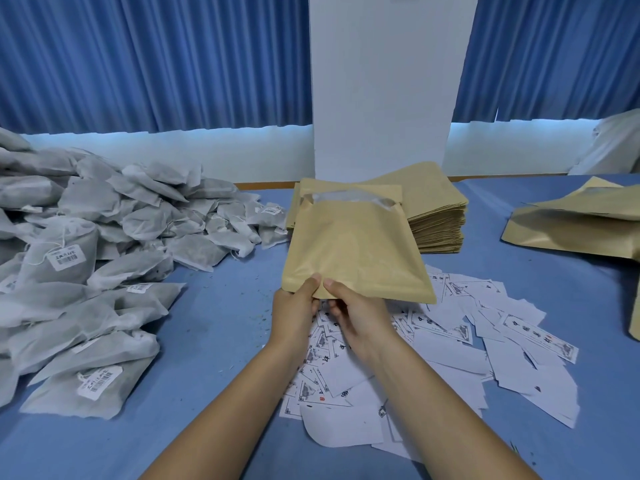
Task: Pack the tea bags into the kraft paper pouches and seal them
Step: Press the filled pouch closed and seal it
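1. Pouch of kraft paper hung at the centre of the frame, lifted off the table and tilted away from the camera. Its far end gaped open and showed a silvery lining.
2. The left hand pinched the near edge of the pouch, thumb on top and fingers underneath.
3. The right hand, just beside it, pinched the same edge in the same way, and the two thumbs almost touched.
4. A heap of tea bags, grey-white with small tags on strings, filled the left of the frame.
5. A stack of flat pouches stood behind the held one, at upper centre.
6. Printed paper slips lay scattered under the hands, towards the lower right.
7. Other kraft pouches lay at the right edge.
8. A blue cloth covered the table, with blue curtains across the top.
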### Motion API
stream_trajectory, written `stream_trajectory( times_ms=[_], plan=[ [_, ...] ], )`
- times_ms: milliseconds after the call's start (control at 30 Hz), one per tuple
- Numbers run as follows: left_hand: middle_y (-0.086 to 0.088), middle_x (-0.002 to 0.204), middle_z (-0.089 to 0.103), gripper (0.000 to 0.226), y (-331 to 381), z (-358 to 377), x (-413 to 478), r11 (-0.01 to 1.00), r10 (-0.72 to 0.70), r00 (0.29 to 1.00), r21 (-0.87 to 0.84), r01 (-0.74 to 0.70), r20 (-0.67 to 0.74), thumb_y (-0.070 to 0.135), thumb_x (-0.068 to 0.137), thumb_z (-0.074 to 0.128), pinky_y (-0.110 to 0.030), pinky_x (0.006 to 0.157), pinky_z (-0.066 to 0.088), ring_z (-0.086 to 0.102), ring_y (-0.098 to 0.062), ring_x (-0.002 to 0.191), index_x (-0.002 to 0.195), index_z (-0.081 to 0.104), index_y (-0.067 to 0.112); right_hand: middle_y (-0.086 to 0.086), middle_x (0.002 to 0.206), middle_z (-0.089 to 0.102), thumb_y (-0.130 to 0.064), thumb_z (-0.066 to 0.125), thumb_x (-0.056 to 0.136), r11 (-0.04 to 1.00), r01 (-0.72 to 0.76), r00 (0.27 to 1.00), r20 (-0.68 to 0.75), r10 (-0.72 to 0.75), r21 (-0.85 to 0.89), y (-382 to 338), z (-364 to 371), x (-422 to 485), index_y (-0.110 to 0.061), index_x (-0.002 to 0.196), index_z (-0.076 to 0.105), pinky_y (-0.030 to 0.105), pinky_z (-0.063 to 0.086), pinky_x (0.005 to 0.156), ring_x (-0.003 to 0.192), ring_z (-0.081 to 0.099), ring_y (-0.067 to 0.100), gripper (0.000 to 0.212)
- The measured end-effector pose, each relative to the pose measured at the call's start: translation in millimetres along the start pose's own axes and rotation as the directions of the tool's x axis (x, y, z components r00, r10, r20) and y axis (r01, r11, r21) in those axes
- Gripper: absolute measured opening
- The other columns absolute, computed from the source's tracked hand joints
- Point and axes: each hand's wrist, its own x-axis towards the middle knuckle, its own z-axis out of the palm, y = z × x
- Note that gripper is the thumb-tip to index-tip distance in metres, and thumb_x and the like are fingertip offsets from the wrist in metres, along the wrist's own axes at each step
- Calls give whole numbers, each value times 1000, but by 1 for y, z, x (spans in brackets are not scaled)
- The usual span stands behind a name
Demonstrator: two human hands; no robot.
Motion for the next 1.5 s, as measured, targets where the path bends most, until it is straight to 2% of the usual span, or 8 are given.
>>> stream_trajectory(
  times_ms=[433,533,700,900,967,1100,1300,1500],
  plan=[
    [8,63,58,19,6,-9,9,994,109,965,12,-109,-239,25,92,60,-22,50,40,50,-9,54,75,61,19,4,92,66,-4,71,82,995,15,977,-215,7,100,-16,-10,8,-7,97,63,16,46,51,71,57,14,17],
    [12,60,56,12,10,-12,10,989,110,953,-59,-132,-281,24,94,59,-15,46,38,48,-3,48,84,60,16,1,74,64,-3,73,80,998,55,977,-208,-53,7,-23,-18,10,-9,78,63,12,44,46,55,51,10,12],
    [6,42,41,25,-1,5,-4,991,-64,996,121,57,55,30,91,60,-15,34,24,32,-6,33,72,53,15,6,68,63,-3,72,81,1000,5,992,-124,-7,-14,-17,-12,6,-5,75,64,16,49,53,58,53,14,10],
    [7,37,41,30,3,5,1,987,-133,991,89,130,29,24,90,58,-17,38,28,32,-11,37,64,54,8,3,65,59,-6,64,89,998,60,965,-253,-60,-8,-13,-10,8,-7,77,60,14,45,44,50,53,11,13],
    [1,47,54,26,6,1,2,988,-60,998,141,61,-11,26,91,54,-19,41,38,46,-14,40,73,61,8,3,63,58,-6,66,88,998,56,964,-260,-59,-18,-13,-12,9,-7,76,60,13,42,41,41,50,6,13],
    [-8,116,66,27,13,-10,13,998,60,969,39,-52,-241,26,96,50,-39,87,49,61,-29,109,119,58,15,2,60,62,-9,62,91,997,82,960,-268,-76,9,-12,-12,12,-7,79,61,15,46,43,39,53,6,13],
    [10,91,62,21,14,-8,14,975,197,969,133,-178,-151,30,100,43,-14,58,40,56,-3,76,112,58,20,3,50,66,-13,36,103,961,142,958,-212,-194,-237,-18,-12,7,0,94,54,17,49,46,40,61,12,23],
    [-5,64,43,25,42,16,19,970,166,982,196,-146,-88,20,104,27,-14,34,30,38,-16,49,96,46,7,7,48,64,-13,26,102,856,250,932,-128,-339,-452,-46,-19,-18,1,108,49,26,48,55,47,63,23,28]
  ],
)
